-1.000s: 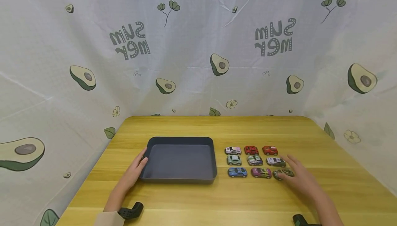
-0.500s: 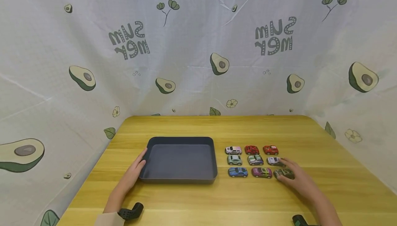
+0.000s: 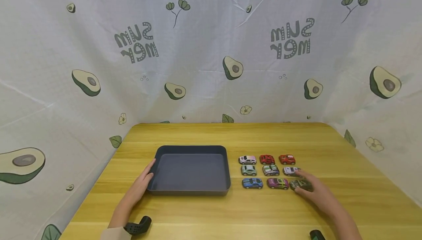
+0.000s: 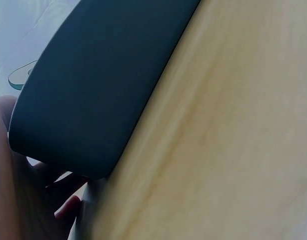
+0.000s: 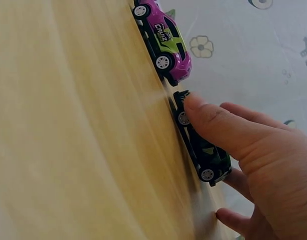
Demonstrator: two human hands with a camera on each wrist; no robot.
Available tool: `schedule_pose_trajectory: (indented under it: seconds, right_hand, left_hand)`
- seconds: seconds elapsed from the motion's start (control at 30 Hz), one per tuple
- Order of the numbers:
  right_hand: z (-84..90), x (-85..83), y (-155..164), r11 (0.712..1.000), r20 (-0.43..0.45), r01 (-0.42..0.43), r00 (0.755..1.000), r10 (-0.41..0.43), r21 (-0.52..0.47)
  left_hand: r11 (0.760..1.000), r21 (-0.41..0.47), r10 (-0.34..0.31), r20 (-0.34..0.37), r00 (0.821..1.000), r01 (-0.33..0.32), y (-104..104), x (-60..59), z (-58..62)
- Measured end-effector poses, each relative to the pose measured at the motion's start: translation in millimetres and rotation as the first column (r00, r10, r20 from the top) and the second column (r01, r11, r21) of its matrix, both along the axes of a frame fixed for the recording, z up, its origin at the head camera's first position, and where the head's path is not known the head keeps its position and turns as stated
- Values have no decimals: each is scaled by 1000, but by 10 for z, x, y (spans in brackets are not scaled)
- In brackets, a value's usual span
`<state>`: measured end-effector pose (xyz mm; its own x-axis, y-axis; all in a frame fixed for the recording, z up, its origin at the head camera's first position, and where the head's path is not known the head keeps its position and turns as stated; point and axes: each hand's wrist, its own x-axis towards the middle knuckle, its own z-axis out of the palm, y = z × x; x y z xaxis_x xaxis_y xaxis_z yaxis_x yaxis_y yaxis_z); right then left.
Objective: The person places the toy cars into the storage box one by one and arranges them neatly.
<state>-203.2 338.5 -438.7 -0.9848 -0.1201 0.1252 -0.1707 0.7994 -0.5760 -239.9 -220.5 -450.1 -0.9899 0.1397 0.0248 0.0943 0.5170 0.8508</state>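
Observation:
My left hand [image 3: 141, 185] lies with straight fingers against the left wall of an empty dark grey tray [image 3: 191, 147]; the left wrist view shows the tray [image 4: 103, 75] and fingertips [image 4: 68, 210] at its corner. To the tray's right, small toy cars stand in three rows. My right hand [image 3: 314, 191] grips the dark green car [image 3: 298, 184] at the front right of the rows. In the right wrist view the thumb [image 5: 213, 125] lies across that dark green car [image 5: 203, 152], with other fingers on its far side. Next to it stand a purple car [image 3: 277, 183] and a blue car [image 3: 252, 183].
The yellow wooden table [image 3: 230, 210] is enclosed on three sides by white avocado-print cloth [image 3: 211, 49]. Two red cars [image 3: 267, 159] stand in the back row, with a white and purple car [image 3: 290, 170] just behind my right fingers. Black wrist mounts [image 3: 138, 225] show at the near edge.
My right hand drew back from over the right column of cars and its fingers closed round the dark green car. The left hand and the tray stayed put.

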Motion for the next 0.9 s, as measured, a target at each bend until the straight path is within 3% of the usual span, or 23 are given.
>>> schedule_pose_trajectory:
  seconds: [0.4,0.6,0.9]
  right_hand:
    - [-31,11,7,1000,-57,-6,998,7,12]
    - [-50,17,21,999,-17,13,1000,-13,44]
    - [-58,19,25,994,-49,41,998,-36,105]
  left_hand:
    - [1000,-27,-8,54,998,9,-8,-3,-13]
    - [1000,-6,-12,48,999,13,-7,10,-21]
    - [1000,2,-20,24,1000,20,0,46,-12]
